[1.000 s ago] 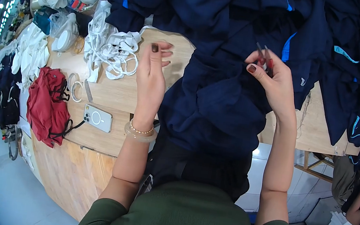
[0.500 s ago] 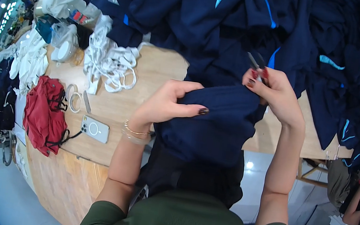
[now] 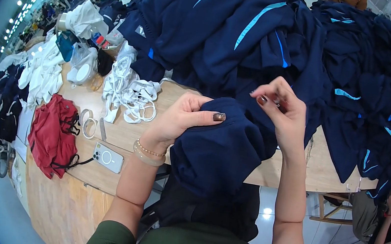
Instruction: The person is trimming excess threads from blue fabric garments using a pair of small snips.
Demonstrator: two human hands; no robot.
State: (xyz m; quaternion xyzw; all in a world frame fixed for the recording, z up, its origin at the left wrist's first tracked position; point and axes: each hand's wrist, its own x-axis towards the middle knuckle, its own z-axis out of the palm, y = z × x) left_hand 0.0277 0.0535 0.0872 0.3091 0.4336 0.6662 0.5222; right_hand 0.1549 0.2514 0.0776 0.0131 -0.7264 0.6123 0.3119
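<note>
Through the head view I had the navy garment bunched between the hands, over the near edge of the wooden surface. Its long axis ran roughly near to far, leaning a little left at the near end; the rounded far end pointed toward the heap of navy clothing, and the bulkier end sagged near, above the lap. The cloth looked soft and matte, puffed out in broad, rounded folds.

My left hand was closed on its far left edge, fingers underneath and thumb pressed flat on top. My right hand stood just beyond the right side, fingers curled and tips nearly meeting; I couldn't tell what they held.

The heap was creased fabric with smooth, curved light-blue stripes. Farther left lay tangled flat white straps and a crumpled red cloth bundle.
</note>
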